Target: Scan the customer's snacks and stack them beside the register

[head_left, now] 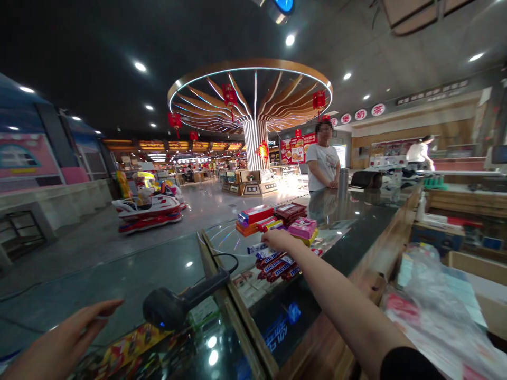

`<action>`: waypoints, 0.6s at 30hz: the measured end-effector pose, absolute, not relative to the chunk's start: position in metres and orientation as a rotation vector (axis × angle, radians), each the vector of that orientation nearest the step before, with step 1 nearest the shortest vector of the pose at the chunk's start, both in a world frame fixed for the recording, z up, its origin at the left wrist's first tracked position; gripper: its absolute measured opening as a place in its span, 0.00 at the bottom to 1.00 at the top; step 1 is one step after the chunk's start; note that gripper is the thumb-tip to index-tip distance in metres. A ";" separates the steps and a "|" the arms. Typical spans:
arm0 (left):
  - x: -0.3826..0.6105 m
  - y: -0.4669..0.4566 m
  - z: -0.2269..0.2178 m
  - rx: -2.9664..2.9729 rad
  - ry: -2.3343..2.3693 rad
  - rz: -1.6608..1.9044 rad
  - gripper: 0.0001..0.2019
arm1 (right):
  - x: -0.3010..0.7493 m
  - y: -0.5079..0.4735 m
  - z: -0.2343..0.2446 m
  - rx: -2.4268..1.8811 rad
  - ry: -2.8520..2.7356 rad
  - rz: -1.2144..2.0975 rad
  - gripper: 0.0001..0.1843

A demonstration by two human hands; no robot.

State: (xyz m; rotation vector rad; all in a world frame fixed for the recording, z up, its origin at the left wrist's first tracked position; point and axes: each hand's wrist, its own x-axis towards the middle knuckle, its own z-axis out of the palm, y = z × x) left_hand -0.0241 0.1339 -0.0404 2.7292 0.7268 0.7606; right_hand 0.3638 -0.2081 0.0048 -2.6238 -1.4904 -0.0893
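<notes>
My right hand (278, 240) reaches over the counter with its fingers closed at a blue-and-white candy roll (255, 248), which sticks out to the left beneath the fingertips. Under and beside it lie several dark red Mentos rolls (273, 268) in a stack. Just behind the hand are pink packs (302, 228), brown-wrapped bars (291, 211) and red and orange boxes (253, 215). My left hand (69, 338) is held low at the left, fingers stretched and holding nothing. Between the hands a black handheld scanner (170, 309) rests on the glass counter (166, 266).
Across the counter a person (324, 161) stands with hands together, near a grey thermos (343, 180) and a black bag (366, 180). At my right are plastic bags (428, 279) and an open cardboard box (475, 269). A kiddie ride (148, 206) stands beyond the counter.
</notes>
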 end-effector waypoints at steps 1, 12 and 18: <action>-0.024 0.124 -0.036 2.656 0.731 0.813 0.13 | 0.364 -0.205 0.006 -2.621 -1.497 -0.085 0.17; -0.012 0.039 -0.003 2.586 0.882 0.728 0.23 | 0.341 -0.154 0.010 -2.457 -1.602 -0.068 0.13; 0.014 0.048 0.014 2.632 0.795 0.692 0.20 | 0.327 -0.152 0.003 -2.387 -1.576 -0.017 0.13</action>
